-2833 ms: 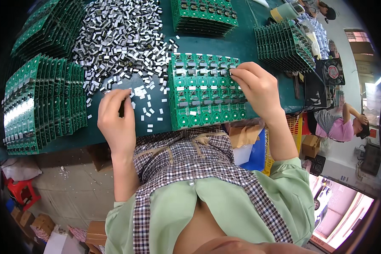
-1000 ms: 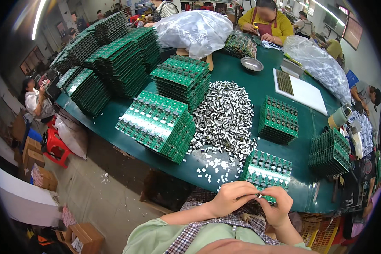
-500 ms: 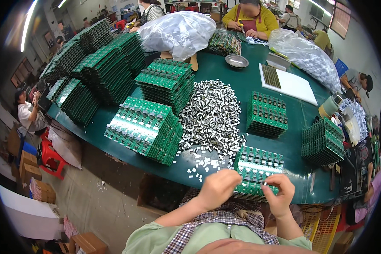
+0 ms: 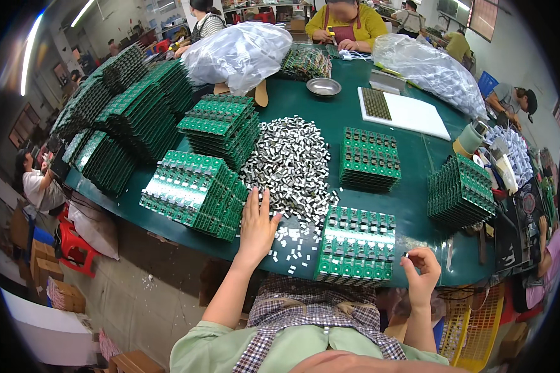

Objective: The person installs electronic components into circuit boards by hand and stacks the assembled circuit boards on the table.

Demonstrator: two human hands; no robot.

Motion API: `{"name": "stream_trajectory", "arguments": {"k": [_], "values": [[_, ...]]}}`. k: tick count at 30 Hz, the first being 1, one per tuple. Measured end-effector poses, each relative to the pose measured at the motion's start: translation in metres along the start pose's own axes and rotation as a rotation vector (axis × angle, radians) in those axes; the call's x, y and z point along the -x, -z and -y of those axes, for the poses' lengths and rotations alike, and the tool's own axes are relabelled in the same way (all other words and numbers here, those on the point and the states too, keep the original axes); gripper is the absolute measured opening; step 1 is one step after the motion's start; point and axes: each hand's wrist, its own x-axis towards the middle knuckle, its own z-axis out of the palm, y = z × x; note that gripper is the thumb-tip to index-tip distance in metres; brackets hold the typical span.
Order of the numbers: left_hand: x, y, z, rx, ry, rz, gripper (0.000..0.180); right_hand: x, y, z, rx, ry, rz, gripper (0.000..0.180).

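Observation:
My left hand (image 4: 258,227) lies with fingers stretched out at the near left edge of a big heap of small white-and-dark rectangular parts (image 4: 289,158). A stack of green circuit boards (image 4: 196,193) stands just left of that hand. In front of me sits another stack of green circuit boards (image 4: 358,242), its top board carrying rows of parts. To the right of this stack my right hand (image 4: 424,270) is raised, thumb and forefinger pinched on one small white part (image 4: 406,255). Several loose white parts (image 4: 292,245) lie scattered between the heap and the table edge.
More board stacks rise at the left (image 4: 149,102) and right (image 4: 460,189). Farther off are a metal bowl (image 4: 323,87), a white foam slab (image 4: 417,116), and clear plastic bags (image 4: 239,56). A person in yellow (image 4: 370,25) works across the green table (image 4: 305,109).
My left hand has left the near board stack and reached left and forward to the heap, its fingers opening out. My right hand has drawn away from the boards, keeping its small part.

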Motion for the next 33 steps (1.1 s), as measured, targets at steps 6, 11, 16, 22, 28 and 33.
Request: {"name": "stream_trajectory", "arguments": {"k": [6,11,16,22,28,33], "values": [[0.005,-0.008,-0.017,0.103,-0.014,0.019,0.055,0.011,0.015,-0.004,-0.051,-0.039,-0.02,0.012],[0.009,-0.006,-0.021,0.119,-0.032,-0.093,0.049,0.013,0.024,-0.005,0.0,0.003,-0.003,0.011],[0.0,0.002,0.003,-0.044,0.004,-0.148,0.05,0.018,0.032,-0.012,-0.072,-0.041,-0.066,0.012],[0.002,-0.014,0.007,-0.143,0.025,-0.054,0.051,0.014,0.027,-0.022,-0.049,-0.017,-0.011,0.013],[-0.001,-0.019,0.003,-0.018,0.074,-0.054,0.047,0.005,0.029,-0.038,-0.07,-0.019,-0.026,0.013],[-0.009,-0.01,-0.007,0.062,0.048,-0.121,0.039,-0.006,0.028,-0.06,-0.142,-0.089,-0.07,0.012]]}}
